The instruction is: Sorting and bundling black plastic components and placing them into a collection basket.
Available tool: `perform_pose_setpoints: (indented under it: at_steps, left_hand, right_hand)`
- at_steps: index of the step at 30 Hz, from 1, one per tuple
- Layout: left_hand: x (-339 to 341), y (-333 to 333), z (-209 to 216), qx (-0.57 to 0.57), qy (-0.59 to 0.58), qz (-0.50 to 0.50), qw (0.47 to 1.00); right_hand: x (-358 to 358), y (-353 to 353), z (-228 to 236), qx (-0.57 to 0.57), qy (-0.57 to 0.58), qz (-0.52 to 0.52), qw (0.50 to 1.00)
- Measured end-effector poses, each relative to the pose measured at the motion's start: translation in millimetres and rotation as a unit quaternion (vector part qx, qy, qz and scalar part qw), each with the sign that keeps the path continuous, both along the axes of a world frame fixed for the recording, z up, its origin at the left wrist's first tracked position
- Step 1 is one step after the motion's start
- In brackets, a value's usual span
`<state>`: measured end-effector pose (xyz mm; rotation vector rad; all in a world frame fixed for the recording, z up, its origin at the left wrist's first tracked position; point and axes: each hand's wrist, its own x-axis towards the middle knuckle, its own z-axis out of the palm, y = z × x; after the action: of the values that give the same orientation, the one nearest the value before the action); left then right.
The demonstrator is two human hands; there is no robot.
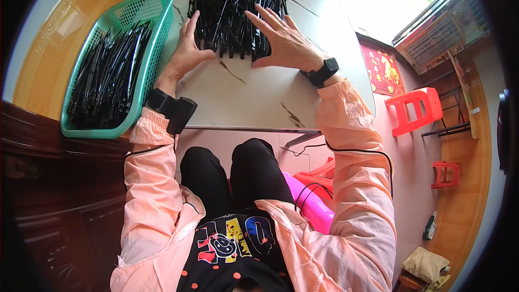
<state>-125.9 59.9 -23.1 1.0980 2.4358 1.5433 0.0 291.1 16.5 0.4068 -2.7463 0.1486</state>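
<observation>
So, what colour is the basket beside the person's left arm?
The basket is light green; the head view shows it best.

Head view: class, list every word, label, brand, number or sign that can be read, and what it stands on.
Red poster: gold characters, not copied out here.
Black shirt: big coloured letters, not copied out; the pale line above them is too small to read.
Green-and-white package: too small to read.

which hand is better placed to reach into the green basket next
Probably the left hand: it is nearer the green basket, at the left edge of the black strips; the right hand is at their right edge.
</observation>
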Motion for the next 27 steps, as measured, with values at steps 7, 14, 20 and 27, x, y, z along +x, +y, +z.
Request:
perform_pose_setpoints:
  at_steps: [7, 14, 20, 27]
  left_hand:
    - [-5, -1, -1, 0.100, -0.023, -0.019, 0.995]
    - [2, -11, 2, 0.207, -0.158, 0.072, 0.963]
    - [56, 7, 0, 0.265, -0.143, 0.234, 0.924]
    - [75, 17, -2, 0.337, -0.143, 0.310, 0.877]
  right_hand:
    - [-2, -1, 15, -0.177, 0.063, 0.057, 0.980]
    - [-12, -4, 30, -0.454, 0.045, 0.128, 0.881]
    - [-53, -2, 38, -0.875, 0.087, 0.193, 0.436]
    - [-53, 50, 11, -0.912, 0.087, 0.373, 0.149]
